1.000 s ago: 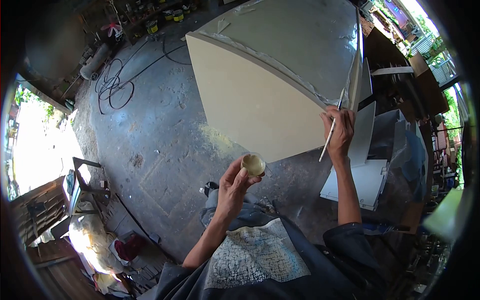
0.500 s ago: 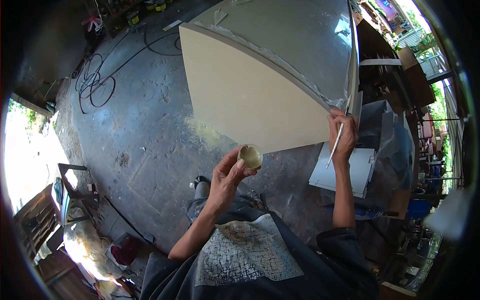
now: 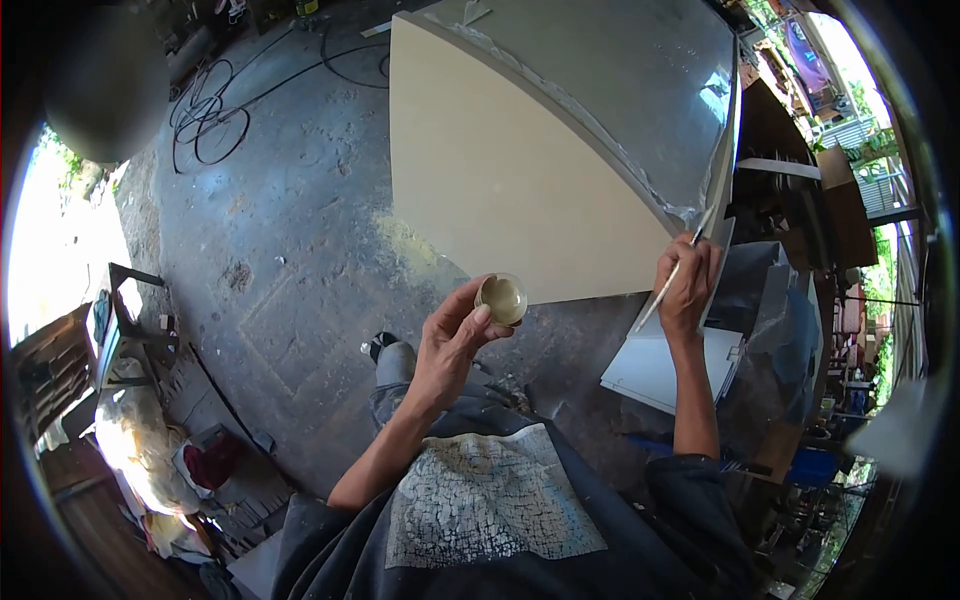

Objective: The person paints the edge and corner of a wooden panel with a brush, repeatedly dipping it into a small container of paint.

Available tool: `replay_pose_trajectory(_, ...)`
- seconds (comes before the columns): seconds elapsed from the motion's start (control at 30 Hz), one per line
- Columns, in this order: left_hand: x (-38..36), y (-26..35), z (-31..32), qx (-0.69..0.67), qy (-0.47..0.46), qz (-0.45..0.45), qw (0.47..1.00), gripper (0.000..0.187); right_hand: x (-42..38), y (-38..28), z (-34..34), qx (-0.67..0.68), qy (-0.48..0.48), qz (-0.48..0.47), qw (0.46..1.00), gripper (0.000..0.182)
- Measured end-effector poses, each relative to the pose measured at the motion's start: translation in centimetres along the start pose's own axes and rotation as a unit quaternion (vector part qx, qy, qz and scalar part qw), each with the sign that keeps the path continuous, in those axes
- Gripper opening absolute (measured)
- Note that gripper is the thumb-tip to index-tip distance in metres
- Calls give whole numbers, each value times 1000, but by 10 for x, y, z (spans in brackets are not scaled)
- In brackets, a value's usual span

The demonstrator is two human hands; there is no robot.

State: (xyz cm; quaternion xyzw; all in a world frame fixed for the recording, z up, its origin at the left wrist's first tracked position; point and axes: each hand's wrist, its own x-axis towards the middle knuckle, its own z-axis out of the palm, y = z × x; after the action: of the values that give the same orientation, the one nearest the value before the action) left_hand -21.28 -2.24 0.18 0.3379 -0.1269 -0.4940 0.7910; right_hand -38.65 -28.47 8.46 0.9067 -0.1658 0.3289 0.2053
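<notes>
My left hand (image 3: 450, 345) is wrapped round a small clear cup (image 3: 502, 300) with pale, yellowish liquid in it. The cup is in front of the cream side panel (image 3: 500, 170) of a large box-like piece. Pinched in my right hand (image 3: 690, 285) is a thin paintbrush (image 3: 655, 305), its light handle slanting down to the left. My right fingers are right at the panel's near right corner, and the brush's upper end overlaps the edge there. Crumpled clear plastic film (image 3: 686, 212) lies along that edge, by the grey-green top surface (image 3: 620, 85).
Flat white panels (image 3: 665, 365) lie low beneath my right forearm. A dark hose (image 3: 210, 120) is coiled on the stained concrete floor (image 3: 290, 220). To the left stands a dark metal frame (image 3: 135, 310) beside a plastic-wrapped bundle (image 3: 140, 450). Brown boards (image 3: 840, 200) stand at the right.
The view has shifted, and the box-like piece sits higher and further right in it. The brush in my right hand now slants more. My left hand still holds the cup.
</notes>
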Motion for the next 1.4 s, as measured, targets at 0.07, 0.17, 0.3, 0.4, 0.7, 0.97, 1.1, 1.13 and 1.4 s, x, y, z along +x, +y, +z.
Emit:
replay_pose_trajectory(0.07, -6, -14, 7, -15, 16, 20, 1000, 60, -19, 13, -14, 25, 9, 16, 1000, 28)
replay_pose_trajectory(0.17, -15, -34, 15, -29, 36, 41, 998, 59, -29, 22, -34, 74, 34, 43, 996, 21)
replay_pose_trajectory(0.3, -22, -61, 27, -51, 46, 55, 996, 57, -16, 25, -57, 171, 20, 76, 982, 14)
replay_pose_trajectory(0.4, -28, -76, 41, -56, 48, 68, 995, 57, -10, 24, -68, 263, -19, 105, 959, 20)
replay_pose_trajectory(0.7, -43, -105, 51, -73, 78, 94, 990, 57, -6, 39, -62, 315, -20, 76, 946, 22)
replay_pose_trajectory(0.97, -47, -114, 50, -87, 93, 103, 987, 57, 1, 26, -60, 287, -81, 101, 949, 16)
replay_pose_trajectory(1.1, -49, -117, 45, -91, 96, 110, 985, 57, -7, 22, -46, 246, -67, 54, 965, 16)
replay_pose_trajectory(1.13, -49, -117, 44, -92, 98, 112, 985, 57, -7, 21, -45, 237, -65, 50, 968, 16)
replay_pose_trajectory(1.4, -48, -115, 42, -88, 109, 111, 984, 57, -5, 17, -40, 179, -48, -44, 982, 20)
